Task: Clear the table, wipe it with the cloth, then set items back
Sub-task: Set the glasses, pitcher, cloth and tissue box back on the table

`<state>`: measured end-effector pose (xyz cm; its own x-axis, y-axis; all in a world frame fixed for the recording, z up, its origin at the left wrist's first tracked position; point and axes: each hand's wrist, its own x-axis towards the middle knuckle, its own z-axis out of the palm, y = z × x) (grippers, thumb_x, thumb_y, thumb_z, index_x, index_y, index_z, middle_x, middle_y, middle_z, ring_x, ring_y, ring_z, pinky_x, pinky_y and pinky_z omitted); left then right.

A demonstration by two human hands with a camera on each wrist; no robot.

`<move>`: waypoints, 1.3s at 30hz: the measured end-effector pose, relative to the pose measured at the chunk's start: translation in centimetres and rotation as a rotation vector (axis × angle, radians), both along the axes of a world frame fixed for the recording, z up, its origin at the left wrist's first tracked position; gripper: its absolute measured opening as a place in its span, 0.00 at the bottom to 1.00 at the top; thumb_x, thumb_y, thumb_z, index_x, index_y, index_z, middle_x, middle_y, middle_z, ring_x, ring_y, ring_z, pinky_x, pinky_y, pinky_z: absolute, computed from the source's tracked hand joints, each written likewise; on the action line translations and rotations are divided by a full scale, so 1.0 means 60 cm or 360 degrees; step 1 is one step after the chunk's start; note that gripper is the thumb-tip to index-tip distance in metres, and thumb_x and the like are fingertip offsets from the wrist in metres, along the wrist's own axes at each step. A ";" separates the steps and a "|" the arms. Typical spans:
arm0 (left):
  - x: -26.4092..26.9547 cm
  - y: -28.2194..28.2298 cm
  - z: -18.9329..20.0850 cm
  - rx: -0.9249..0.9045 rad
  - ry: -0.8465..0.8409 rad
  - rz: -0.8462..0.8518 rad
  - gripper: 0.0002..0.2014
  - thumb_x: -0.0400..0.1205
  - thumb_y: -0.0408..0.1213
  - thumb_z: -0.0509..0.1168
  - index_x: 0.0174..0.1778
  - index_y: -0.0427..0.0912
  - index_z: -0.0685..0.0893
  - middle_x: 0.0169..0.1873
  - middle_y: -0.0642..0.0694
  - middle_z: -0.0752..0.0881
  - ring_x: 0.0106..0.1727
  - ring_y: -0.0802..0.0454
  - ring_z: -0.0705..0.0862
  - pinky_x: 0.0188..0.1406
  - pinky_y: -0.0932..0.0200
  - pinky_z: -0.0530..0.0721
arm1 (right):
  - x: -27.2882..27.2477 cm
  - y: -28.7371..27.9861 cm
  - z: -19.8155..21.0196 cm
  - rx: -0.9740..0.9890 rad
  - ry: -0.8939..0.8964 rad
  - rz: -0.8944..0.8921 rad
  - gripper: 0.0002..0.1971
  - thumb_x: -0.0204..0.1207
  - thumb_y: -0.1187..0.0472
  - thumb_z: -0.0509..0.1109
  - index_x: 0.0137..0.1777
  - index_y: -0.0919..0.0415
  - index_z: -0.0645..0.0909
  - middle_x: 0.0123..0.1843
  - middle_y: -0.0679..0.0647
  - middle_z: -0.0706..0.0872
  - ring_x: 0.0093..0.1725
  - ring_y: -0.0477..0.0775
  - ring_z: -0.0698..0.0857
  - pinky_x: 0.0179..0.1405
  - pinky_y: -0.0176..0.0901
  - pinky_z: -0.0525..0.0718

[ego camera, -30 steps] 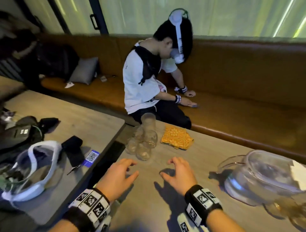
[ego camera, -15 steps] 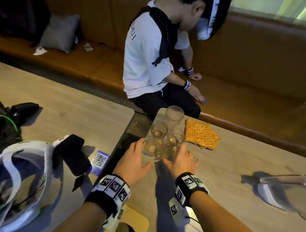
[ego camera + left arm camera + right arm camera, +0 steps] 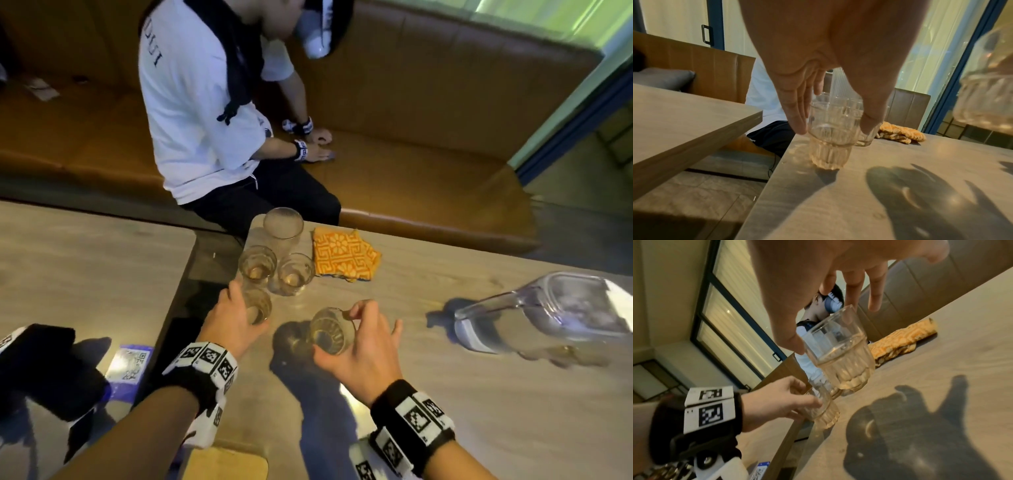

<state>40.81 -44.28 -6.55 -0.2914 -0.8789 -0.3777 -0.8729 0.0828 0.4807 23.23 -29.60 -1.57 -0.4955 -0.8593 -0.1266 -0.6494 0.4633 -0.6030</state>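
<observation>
With the right hand (image 3: pixel 363 346) pinching a lifted glass (image 3: pixel 330 330) by its rim and the left hand (image 3: pixel 233 325) gripping another glass (image 3: pixel 828 138) at the table (image 3: pixel 445 428) edge, either could slip and spill its pale liquid.

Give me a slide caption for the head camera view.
Each hand, left hand and right hand, grips a glass while three glasses and the orange cloth wait.

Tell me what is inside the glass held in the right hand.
The glass in the right hand holds a shallow layer of pale yellowish liquid; nothing else shows inside.
</observation>
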 end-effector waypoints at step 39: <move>-0.726 0.556 0.031 0.0027 -0.0063 -0.0884 0.41 0.68 0.51 0.79 0.75 0.50 0.69 0.70 0.49 0.72 0.67 0.46 0.79 0.67 0.47 0.81 | -0.705 0.532 -0.091 0.0229 -0.0058 -0.0282 0.32 0.58 0.38 0.78 0.53 0.41 0.60 0.57 0.41 0.74 0.69 0.50 0.74 0.79 0.76 0.44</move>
